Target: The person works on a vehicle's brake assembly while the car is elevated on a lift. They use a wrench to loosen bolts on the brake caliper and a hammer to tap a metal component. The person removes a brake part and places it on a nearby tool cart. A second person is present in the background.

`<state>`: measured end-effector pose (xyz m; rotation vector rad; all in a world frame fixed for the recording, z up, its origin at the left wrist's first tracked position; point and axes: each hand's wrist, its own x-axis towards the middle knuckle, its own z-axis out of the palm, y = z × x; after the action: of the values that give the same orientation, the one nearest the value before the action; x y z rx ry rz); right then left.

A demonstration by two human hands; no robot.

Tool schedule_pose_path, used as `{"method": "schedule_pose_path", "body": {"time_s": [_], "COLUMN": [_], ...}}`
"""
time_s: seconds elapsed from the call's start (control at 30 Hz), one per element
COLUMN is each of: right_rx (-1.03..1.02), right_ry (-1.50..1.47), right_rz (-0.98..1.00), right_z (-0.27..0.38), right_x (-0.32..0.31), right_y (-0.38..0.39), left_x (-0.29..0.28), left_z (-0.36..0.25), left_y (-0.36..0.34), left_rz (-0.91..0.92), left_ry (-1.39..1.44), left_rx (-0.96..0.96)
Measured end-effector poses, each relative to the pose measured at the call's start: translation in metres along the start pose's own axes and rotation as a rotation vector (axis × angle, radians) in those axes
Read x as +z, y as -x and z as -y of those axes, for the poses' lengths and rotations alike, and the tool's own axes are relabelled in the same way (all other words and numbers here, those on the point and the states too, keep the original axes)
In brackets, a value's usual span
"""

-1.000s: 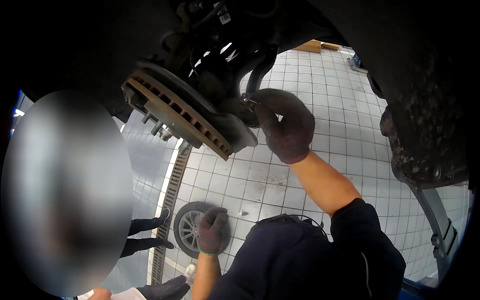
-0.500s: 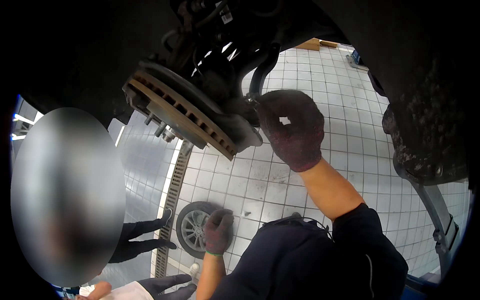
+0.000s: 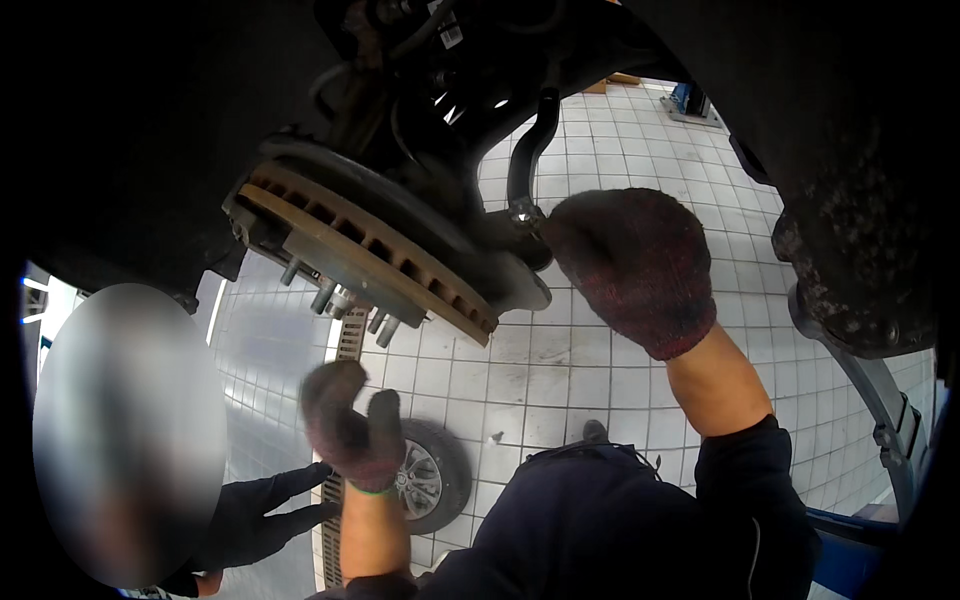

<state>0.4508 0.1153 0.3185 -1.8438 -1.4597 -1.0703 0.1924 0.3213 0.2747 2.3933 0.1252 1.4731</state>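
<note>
Above me hangs a brake disc (image 3: 375, 250) with a rusty vented edge and several wheel studs (image 3: 322, 295) pointing down to the left. To its right, a curved black arm (image 3: 530, 155) runs down to a shiny metal joint end (image 3: 524, 214). My right hand (image 3: 635, 270), in a dark red and black knit glove, has its fingertips pinched together beside that joint. Whatever lies between them is hidden. Lower left, below the studs, my left hand (image 3: 350, 430) is raised in a matching glove. Its thumb stands apart from the fingers, and it holds nothing.
On the tiled floor (image 3: 560, 370) lies a wheel with a tyre (image 3: 440, 475), partly behind my left hand. A slotted drain grate (image 3: 333, 500) runs beside it. Another person's dark-clothed legs (image 3: 260, 510) are at lower left. Dark car underbody surrounds the top; a grey lift arm (image 3: 870, 400) stands right.
My left hand has risen up and left from beside the wheel, and its fingers have spread. The right hand's finger ring has closed up beside the joint. The view has shifted slightly.
</note>
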Motion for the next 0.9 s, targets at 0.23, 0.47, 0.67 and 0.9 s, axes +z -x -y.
{"method": "schedule_pose_path", "body": {"time_s": [0.23,0.47,0.67,0.9], "right_rx": [-0.116,-0.015,0.114,0.363], "right_ry": [0.134,0.112,-0.274,-0.567], "right_rz": [0.096,0.256,0.219,0.236], "right_z": [0.000,-0.003,-0.004,-0.008], "right_x": [-0.005,-0.006,-0.002,-0.018], "right_y": [-0.014,-0.008,-0.020,-0.019], "left_x": [0.015,0.034,0.037,0.046], "left_z": [0.021,0.051,0.066,0.040], "left_y": [-0.128,-0.155,-0.156,-0.164], "left_rz": [-0.089,-0.036,-0.109,-0.112], "left_ry": [-0.003,-0.119,-0.060,0.027], "left_rx": [0.535,0.687,0.767,0.762]}}
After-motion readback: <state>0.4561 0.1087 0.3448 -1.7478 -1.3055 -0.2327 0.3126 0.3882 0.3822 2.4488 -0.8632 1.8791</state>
